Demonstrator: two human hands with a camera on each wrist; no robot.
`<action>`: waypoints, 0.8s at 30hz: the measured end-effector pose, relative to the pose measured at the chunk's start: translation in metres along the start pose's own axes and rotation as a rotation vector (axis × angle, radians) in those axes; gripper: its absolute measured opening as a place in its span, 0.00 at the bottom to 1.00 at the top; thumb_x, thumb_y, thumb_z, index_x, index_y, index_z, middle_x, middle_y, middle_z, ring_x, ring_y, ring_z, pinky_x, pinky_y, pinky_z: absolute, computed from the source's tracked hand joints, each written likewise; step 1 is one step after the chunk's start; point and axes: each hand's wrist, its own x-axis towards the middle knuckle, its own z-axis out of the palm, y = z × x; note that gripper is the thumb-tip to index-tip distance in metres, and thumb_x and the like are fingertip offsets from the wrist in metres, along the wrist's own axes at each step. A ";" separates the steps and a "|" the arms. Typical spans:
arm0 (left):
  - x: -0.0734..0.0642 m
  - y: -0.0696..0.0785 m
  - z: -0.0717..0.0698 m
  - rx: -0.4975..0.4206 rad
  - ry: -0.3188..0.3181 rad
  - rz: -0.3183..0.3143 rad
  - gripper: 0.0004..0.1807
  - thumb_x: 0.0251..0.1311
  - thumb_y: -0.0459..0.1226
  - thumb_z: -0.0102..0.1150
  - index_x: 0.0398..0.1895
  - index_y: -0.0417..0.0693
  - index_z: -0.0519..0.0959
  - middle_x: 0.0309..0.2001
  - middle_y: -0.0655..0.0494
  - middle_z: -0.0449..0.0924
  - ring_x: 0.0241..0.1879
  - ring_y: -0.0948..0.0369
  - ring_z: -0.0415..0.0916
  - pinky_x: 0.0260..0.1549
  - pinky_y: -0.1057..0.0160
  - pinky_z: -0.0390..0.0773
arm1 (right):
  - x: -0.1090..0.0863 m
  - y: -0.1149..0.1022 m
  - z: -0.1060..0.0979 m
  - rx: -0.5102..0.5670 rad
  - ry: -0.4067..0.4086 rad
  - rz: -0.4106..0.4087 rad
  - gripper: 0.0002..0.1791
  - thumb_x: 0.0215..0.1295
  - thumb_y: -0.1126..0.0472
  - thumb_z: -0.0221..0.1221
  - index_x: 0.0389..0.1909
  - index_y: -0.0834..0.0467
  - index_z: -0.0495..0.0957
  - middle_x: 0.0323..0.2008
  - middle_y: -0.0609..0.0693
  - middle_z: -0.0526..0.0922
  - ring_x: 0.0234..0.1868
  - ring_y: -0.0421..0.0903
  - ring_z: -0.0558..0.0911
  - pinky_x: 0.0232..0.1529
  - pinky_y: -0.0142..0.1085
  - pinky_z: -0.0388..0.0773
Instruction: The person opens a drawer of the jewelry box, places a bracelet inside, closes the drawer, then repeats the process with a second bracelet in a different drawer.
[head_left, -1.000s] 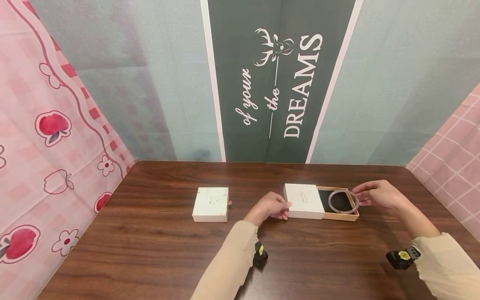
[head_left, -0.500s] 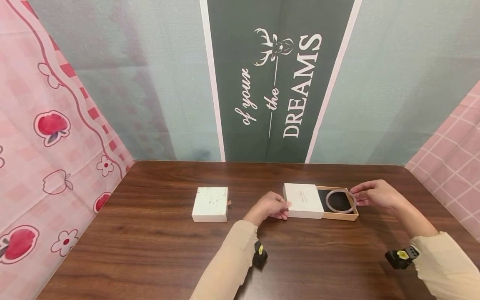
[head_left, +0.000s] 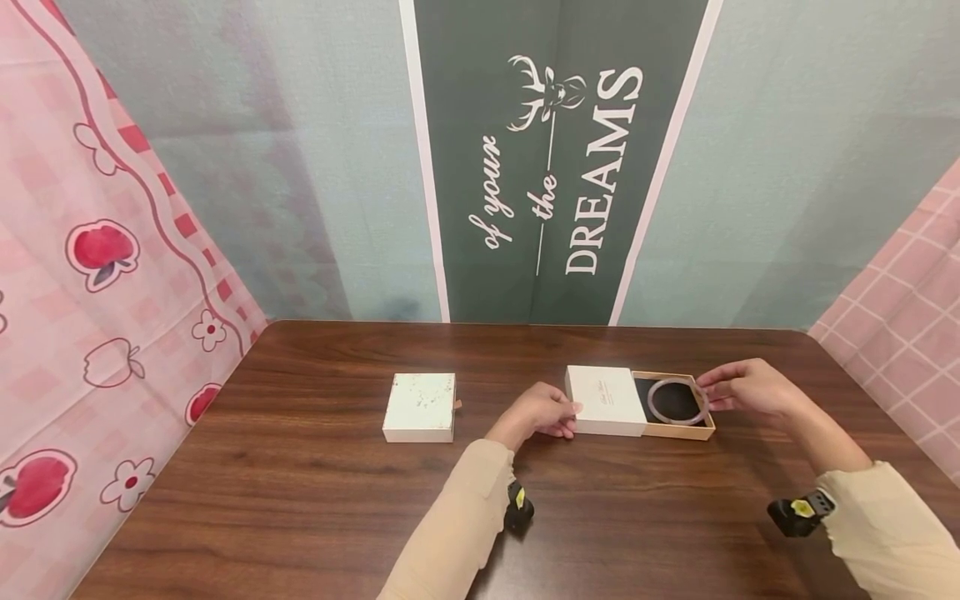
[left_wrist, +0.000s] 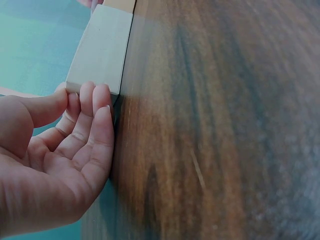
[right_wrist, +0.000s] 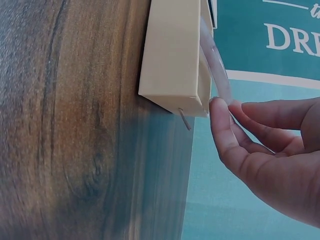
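A pale purple-grey bangle [head_left: 651, 402] tilts over the black-lined drawer [head_left: 678, 432] of a slide-out gift box. My right hand [head_left: 750, 388] pinches the bangle's right edge between thumb and fingers. In the right wrist view, the bangle [right_wrist: 216, 62] dips partly inside the drawer wall [right_wrist: 170, 50], and a small pull tab [right_wrist: 185, 119] sticks out of the drawer's end. The drawer is pulled partway out of its white sleeve [head_left: 606, 400]. My left hand [head_left: 538, 411] holds the sleeve's left end, with its thumb at the top edge and its fingers against the end face.
A second white box [head_left: 420, 407], speckled on top and with a small brown tab, lies to the left on the dark wooden table [head_left: 315, 500]. A fabric backdrop [head_left: 360, 167] with printed words hangs behind the table, and pink cloths [head_left: 150, 333] hang at both sides.
My right hand has moved slightly left, bringing the bangle lower and further over the drawer. The left hand and the white sleeve have stayed in place.
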 end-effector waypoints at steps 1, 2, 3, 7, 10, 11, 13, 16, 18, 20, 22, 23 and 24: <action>0.000 0.000 0.000 -0.001 0.000 0.000 0.13 0.60 0.35 0.56 0.19 0.39 0.73 0.16 0.53 0.73 0.15 0.65 0.72 0.18 0.71 0.75 | 0.000 0.000 0.000 0.003 -0.002 0.001 0.17 0.60 0.74 0.50 0.46 0.84 0.65 0.37 0.59 0.78 0.33 0.43 0.80 0.39 0.41 0.79; 0.000 0.000 0.000 -0.001 -0.001 0.000 0.13 0.60 0.35 0.56 0.19 0.39 0.73 0.16 0.53 0.73 0.15 0.65 0.72 0.18 0.71 0.75 | 0.000 0.000 0.000 0.005 -0.004 0.001 0.17 0.60 0.74 0.50 0.47 0.84 0.65 0.37 0.59 0.78 0.33 0.43 0.80 0.39 0.41 0.78; 0.000 0.000 0.000 0.000 -0.002 0.001 0.13 0.60 0.35 0.56 0.19 0.39 0.72 0.15 0.53 0.73 0.15 0.65 0.72 0.18 0.71 0.75 | 0.001 0.001 0.000 0.007 -0.005 0.003 0.17 0.60 0.74 0.50 0.47 0.83 0.65 0.37 0.59 0.78 0.34 0.43 0.80 0.39 0.41 0.78; -0.001 0.001 -0.001 0.004 -0.005 0.001 0.13 0.60 0.35 0.56 0.19 0.40 0.72 0.15 0.53 0.72 0.15 0.65 0.72 0.18 0.71 0.75 | 0.001 0.001 0.000 0.006 -0.011 0.008 0.17 0.60 0.74 0.49 0.47 0.83 0.65 0.37 0.58 0.78 0.34 0.44 0.81 0.40 0.42 0.78; -0.001 0.001 -0.001 0.004 -0.005 -0.002 0.14 0.60 0.36 0.56 0.18 0.40 0.72 0.15 0.53 0.72 0.15 0.65 0.71 0.18 0.71 0.75 | 0.001 0.001 0.001 0.013 -0.018 0.010 0.17 0.60 0.74 0.50 0.47 0.83 0.65 0.38 0.59 0.78 0.35 0.45 0.81 0.40 0.42 0.78; -0.001 0.001 -0.001 0.003 -0.005 -0.002 0.14 0.60 0.36 0.56 0.18 0.40 0.72 0.15 0.53 0.72 0.15 0.65 0.71 0.18 0.71 0.75 | 0.001 0.001 0.001 0.016 -0.021 0.010 0.17 0.61 0.75 0.50 0.47 0.83 0.65 0.38 0.59 0.78 0.35 0.45 0.81 0.40 0.42 0.78; -0.001 0.001 -0.001 0.001 -0.005 -0.002 0.14 0.60 0.36 0.56 0.18 0.40 0.72 0.15 0.53 0.72 0.15 0.65 0.71 0.18 0.71 0.75 | 0.001 0.002 0.001 0.021 -0.026 0.009 0.17 0.61 0.75 0.50 0.47 0.84 0.65 0.38 0.59 0.78 0.35 0.45 0.81 0.40 0.42 0.78; -0.001 0.001 -0.001 -0.003 -0.006 0.000 0.14 0.60 0.35 0.56 0.18 0.40 0.72 0.15 0.53 0.72 0.15 0.65 0.71 0.18 0.72 0.75 | 0.001 0.002 0.001 0.024 -0.025 0.011 0.17 0.61 0.75 0.50 0.47 0.84 0.64 0.38 0.59 0.78 0.35 0.44 0.81 0.40 0.42 0.78; -0.001 0.001 -0.001 -0.003 -0.006 0.000 0.13 0.60 0.36 0.56 0.19 0.39 0.73 0.15 0.53 0.72 0.15 0.65 0.71 0.18 0.72 0.75 | 0.002 0.002 0.001 0.020 -0.025 0.010 0.17 0.61 0.75 0.49 0.47 0.84 0.64 0.38 0.59 0.78 0.35 0.44 0.81 0.39 0.42 0.78; -0.001 0.001 -0.001 -0.003 -0.007 0.000 0.13 0.60 0.36 0.56 0.19 0.39 0.73 0.15 0.53 0.72 0.15 0.65 0.71 0.18 0.72 0.75 | 0.001 0.001 0.001 0.016 -0.024 0.010 0.17 0.61 0.75 0.49 0.47 0.84 0.65 0.37 0.58 0.78 0.34 0.44 0.81 0.39 0.41 0.78; -0.001 0.001 -0.001 -0.001 -0.008 0.001 0.13 0.60 0.36 0.56 0.19 0.39 0.73 0.15 0.53 0.73 0.15 0.65 0.71 0.18 0.72 0.75 | 0.001 0.001 0.001 0.008 -0.025 0.011 0.17 0.61 0.74 0.49 0.47 0.84 0.65 0.36 0.58 0.78 0.34 0.43 0.81 0.39 0.41 0.78; -0.001 0.001 -0.001 0.001 -0.007 0.001 0.13 0.60 0.36 0.56 0.19 0.39 0.73 0.16 0.53 0.73 0.15 0.65 0.71 0.18 0.71 0.75 | 0.001 0.001 0.001 0.006 -0.025 0.011 0.17 0.61 0.74 0.49 0.47 0.84 0.65 0.36 0.57 0.78 0.34 0.43 0.81 0.39 0.41 0.78; -0.001 0.001 -0.001 0.001 -0.007 0.002 0.13 0.60 0.36 0.56 0.19 0.39 0.73 0.16 0.53 0.73 0.15 0.65 0.72 0.18 0.71 0.75 | 0.001 0.000 0.001 0.005 -0.025 0.013 0.17 0.61 0.74 0.50 0.47 0.84 0.65 0.36 0.57 0.78 0.33 0.43 0.80 0.39 0.41 0.78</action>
